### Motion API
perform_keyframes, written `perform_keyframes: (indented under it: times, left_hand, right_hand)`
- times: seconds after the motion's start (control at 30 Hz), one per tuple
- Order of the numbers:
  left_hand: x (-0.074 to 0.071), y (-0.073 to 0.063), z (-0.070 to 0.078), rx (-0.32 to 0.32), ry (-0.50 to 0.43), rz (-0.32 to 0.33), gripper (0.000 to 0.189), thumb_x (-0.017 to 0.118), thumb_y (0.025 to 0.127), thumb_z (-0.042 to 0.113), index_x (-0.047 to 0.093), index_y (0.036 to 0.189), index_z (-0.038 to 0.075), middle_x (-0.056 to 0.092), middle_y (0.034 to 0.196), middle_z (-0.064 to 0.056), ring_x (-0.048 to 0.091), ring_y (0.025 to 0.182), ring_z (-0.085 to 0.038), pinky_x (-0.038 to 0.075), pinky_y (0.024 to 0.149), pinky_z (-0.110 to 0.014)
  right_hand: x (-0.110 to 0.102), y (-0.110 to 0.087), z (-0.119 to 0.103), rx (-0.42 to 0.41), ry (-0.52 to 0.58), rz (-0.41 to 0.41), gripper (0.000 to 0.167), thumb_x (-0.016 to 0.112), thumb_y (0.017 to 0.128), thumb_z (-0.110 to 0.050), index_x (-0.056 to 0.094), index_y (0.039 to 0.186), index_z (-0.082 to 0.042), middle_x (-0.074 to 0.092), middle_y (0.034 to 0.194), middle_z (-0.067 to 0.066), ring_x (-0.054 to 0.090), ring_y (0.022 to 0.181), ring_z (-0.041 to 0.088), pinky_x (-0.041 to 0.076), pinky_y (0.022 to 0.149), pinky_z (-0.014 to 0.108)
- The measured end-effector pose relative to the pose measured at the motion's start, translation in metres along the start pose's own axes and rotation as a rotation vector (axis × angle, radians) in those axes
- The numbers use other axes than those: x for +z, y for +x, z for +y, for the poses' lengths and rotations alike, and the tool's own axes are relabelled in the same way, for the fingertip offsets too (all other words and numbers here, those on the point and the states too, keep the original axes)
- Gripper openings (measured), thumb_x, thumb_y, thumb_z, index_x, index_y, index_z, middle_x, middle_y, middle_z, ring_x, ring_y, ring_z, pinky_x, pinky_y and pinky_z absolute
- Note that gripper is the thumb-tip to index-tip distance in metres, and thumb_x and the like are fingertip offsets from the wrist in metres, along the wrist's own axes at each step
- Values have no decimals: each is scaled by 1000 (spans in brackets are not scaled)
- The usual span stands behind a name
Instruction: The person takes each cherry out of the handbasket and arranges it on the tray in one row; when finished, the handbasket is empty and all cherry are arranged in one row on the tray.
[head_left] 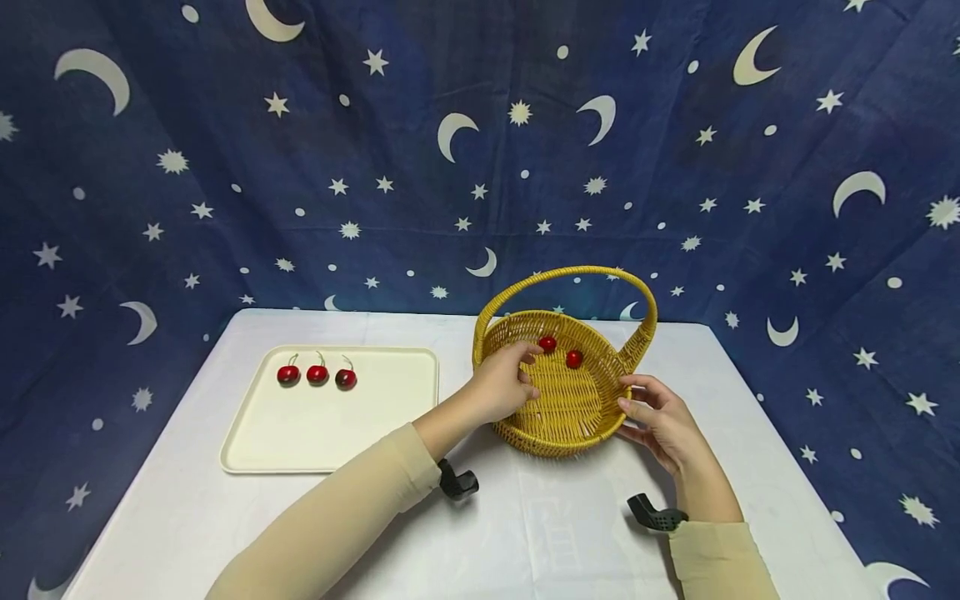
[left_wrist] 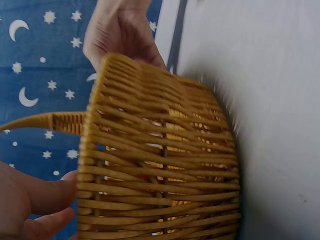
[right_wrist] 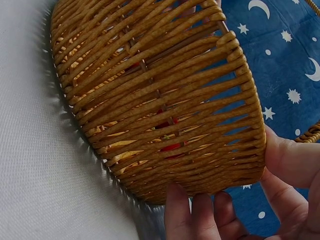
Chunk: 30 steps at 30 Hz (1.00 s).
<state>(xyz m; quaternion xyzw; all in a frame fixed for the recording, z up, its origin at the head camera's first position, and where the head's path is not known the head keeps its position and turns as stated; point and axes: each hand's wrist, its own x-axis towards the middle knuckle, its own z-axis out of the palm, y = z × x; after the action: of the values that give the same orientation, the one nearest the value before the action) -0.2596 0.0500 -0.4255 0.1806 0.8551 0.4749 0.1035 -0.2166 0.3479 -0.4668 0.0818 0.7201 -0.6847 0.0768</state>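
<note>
A yellow woven wicker basket [head_left: 555, 446] with a tall handle stands on the table. Two red cherries [head_left: 573, 358] lie inside it toward the back. My left hand [head_left: 504, 383] reaches over the basket's left rim with loosely bent fingers, and nothing shows between them. In the left wrist view, the thumb and fingers [left_wrist: 50, 195] are right at the rim. On the right side, my right hand [head_left: 663, 421] holds the basket, thumb at the rim. The right wrist view shows its other fingers [right_wrist: 202, 215] spread against the outer wall.
A cream rectangular tray [head_left: 300, 437] lies left of the basket, with three stemmed cherries [head_left: 317, 374] in a row near its back edge. A white cloth covers the table [head_left: 525, 533]. Behind hangs a dark blue curtain [head_left: 405, 83] with moons and stars.
</note>
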Motion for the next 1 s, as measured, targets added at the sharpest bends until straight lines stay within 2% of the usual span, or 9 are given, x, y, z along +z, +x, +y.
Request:
perform_keyframes:
  times: [0.07,0.17,0.3,0.47,0.57,0.67,0.77,0.9,1.0]
  left_hand:
    - [3,6,0,-31,14,10,65,79,95,4,53,154,14,60,149,-14,67,117,-26,58,92,-36]
    - [6,12,1,-83,54,31,68,72,98,2,47,159,16,53,154,-15,64,120,-29,57,88,-37]
    - [10,22,1,-165,66,51,73,62,97,-5,40,163,17,47,156,-17,58,110,-29,50,71,-35]
    - [10,35,-3,-241,1,63,76,57,93,-14,43,162,16,47,159,-16,56,107,-27,44,69,-35]
    - [10,41,-6,-258,-25,41,71,55,94,-15,50,158,16,54,156,-14,56,92,-26,40,61,-32]
    - [12,46,-8,-260,-2,10,67,55,94,-15,59,152,18,59,155,-9,54,89,-23,36,55,-29]
    - [14,47,-8,-254,32,-14,64,54,93,-16,64,146,18,58,159,-2,57,100,-22,39,62,-28]
    - [16,45,-8,-246,62,-26,62,54,92,-16,70,141,18,62,154,-4,56,117,-20,46,81,-28]
    - [18,46,-9,-234,84,-55,59,54,90,-16,74,135,18,66,148,-7,57,113,-21,47,76,-26]
  right_hand:
    - [0,0,0,2,-1,1,37,73,102,-10,63,137,-15,53,123,2,69,105,17,65,89,40]
    - [-1,-1,-1,-1,-7,2,37,73,102,-10,63,137,-15,53,123,2,69,106,17,66,89,40]
    - [-1,-1,-2,-8,-8,5,36,73,102,-9,64,137,-15,53,122,2,69,105,17,66,87,39]
    - [1,0,-1,-8,-8,1,37,73,102,-9,63,137,-14,52,123,3,69,106,18,66,88,39]
    - [2,0,0,-4,-9,4,38,73,102,-9,63,138,-14,51,124,4,68,107,19,65,89,39]
    - [2,0,0,-4,-8,5,38,73,102,-9,62,139,-13,51,125,4,68,108,19,65,89,39]
    - [2,0,0,-5,-11,3,39,72,102,-9,62,139,-13,51,127,5,68,109,19,65,90,40]
    - [2,0,-1,-7,-16,1,39,73,102,-9,62,139,-13,51,127,5,68,109,19,65,90,41]
    - [2,0,-1,-10,-14,-3,39,73,102,-9,62,139,-13,51,125,4,68,108,19,65,89,40]
